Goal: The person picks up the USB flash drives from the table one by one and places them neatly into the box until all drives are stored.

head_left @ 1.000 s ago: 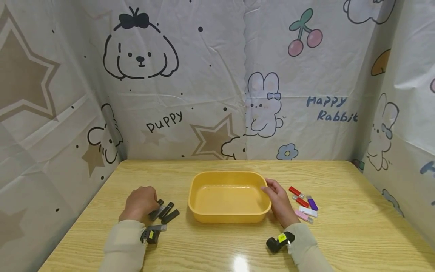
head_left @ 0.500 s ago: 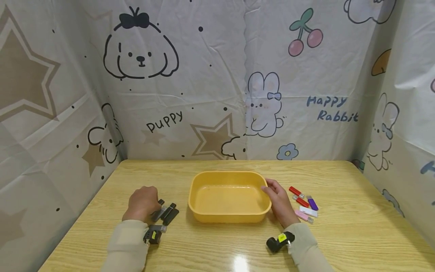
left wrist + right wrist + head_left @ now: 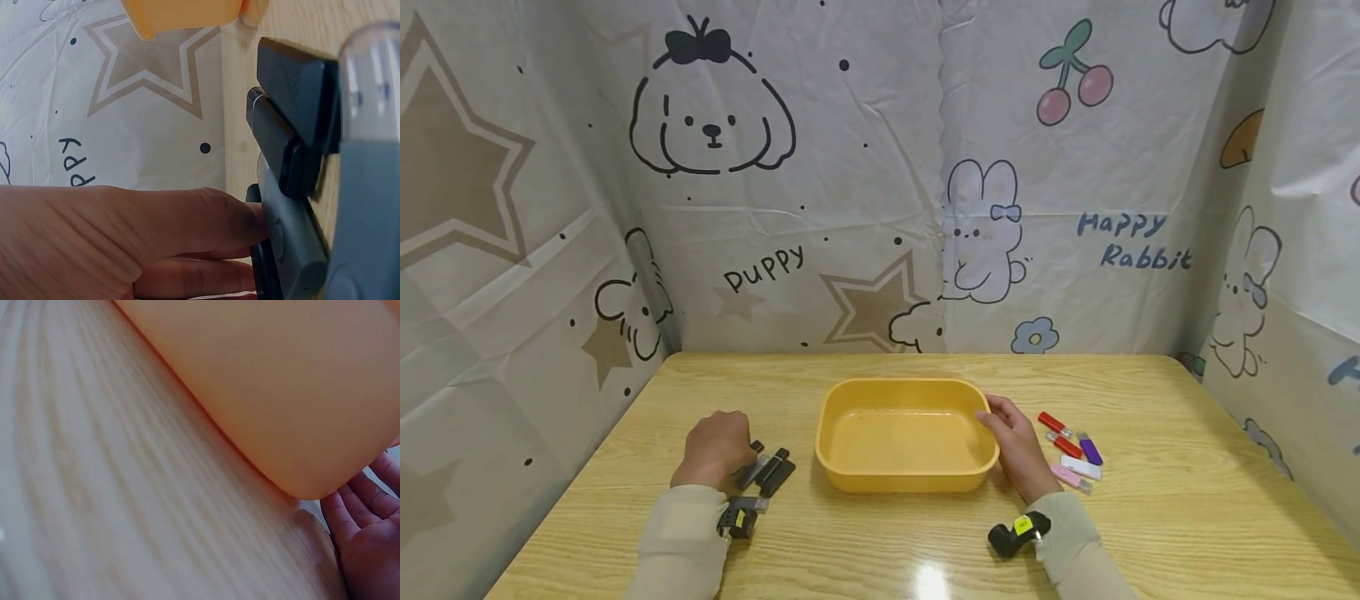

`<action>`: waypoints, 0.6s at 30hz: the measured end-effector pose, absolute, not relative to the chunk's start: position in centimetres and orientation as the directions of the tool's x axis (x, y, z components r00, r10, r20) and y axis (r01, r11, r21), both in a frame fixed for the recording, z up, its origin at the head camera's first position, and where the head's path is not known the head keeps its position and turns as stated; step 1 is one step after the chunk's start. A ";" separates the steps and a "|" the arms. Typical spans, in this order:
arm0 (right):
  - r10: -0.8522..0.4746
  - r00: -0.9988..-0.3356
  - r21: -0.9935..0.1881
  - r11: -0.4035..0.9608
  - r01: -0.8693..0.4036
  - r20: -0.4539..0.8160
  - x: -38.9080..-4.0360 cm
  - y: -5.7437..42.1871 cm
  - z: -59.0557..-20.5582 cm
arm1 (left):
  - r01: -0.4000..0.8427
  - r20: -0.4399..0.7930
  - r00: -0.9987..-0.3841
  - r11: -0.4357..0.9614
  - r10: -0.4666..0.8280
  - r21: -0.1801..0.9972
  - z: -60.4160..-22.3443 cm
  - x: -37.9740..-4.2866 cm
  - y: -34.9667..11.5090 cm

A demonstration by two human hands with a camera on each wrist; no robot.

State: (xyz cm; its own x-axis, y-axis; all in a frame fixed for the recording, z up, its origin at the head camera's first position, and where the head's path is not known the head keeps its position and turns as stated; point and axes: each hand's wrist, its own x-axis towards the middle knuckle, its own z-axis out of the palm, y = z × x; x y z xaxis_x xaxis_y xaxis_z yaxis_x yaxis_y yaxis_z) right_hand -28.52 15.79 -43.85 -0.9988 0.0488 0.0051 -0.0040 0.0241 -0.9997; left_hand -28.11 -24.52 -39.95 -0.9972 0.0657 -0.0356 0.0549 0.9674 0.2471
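Note:
My left hand (image 3: pixel 715 448) reaches down over a cluster of dark USB sticks left of the yellow basin (image 3: pixel 906 482). In the left wrist view its thumb and fingers pinch a black USB stick (image 3: pixel 267 275), partly hidden by the thumb. Close against that lies a grey USB stick (image 3: pixel 292 244), followed by two black USB sticks (image 3: pixel 284 142). Another grey USB stick (image 3: pixel 365 206) with a clear cap is nearest the camera. My right hand (image 3: pixel 1018 446) grips the basin's right side, thumb over the rim and fingers along the outer wall. The basin holds nothing.
Right of the right hand lie two red USB sticks (image 3: pixel 1067 447), a purple one (image 3: pixel 1090 451), a white one (image 3: pixel 1081 467) and a pink one (image 3: pixel 1067 477). Patterned cloth (image 3: pixel 865 208) walls the wooden table (image 3: pixel 865 550) at the back and both sides.
My left hand has shifted slightly right, and the dark USB sticks beside it now lie closer together. The right hand and the basin have stayed in place.

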 end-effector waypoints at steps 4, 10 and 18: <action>0.052 -0.999 -1.000 0.018 -0.005 0.006 -28.6 15.8 -44.0 | 0.065 -0.036 -0.996 0.970 0.076 0.236 -39.9 -28.4 -24.6; 0.041 -0.999 -1.000 0.018 -0.016 0.017 -28.7 15.7 -44.2 | 0.041 -0.075 -0.995 0.972 0.060 0.230 -39.4 -28.5 -24.7; 0.042 -0.998 -0.999 0.012 -0.035 0.035 -28.7 16.0 -44.2 | 0.029 -0.123 -0.990 0.941 0.074 0.338 -38.7 -28.8 -24.9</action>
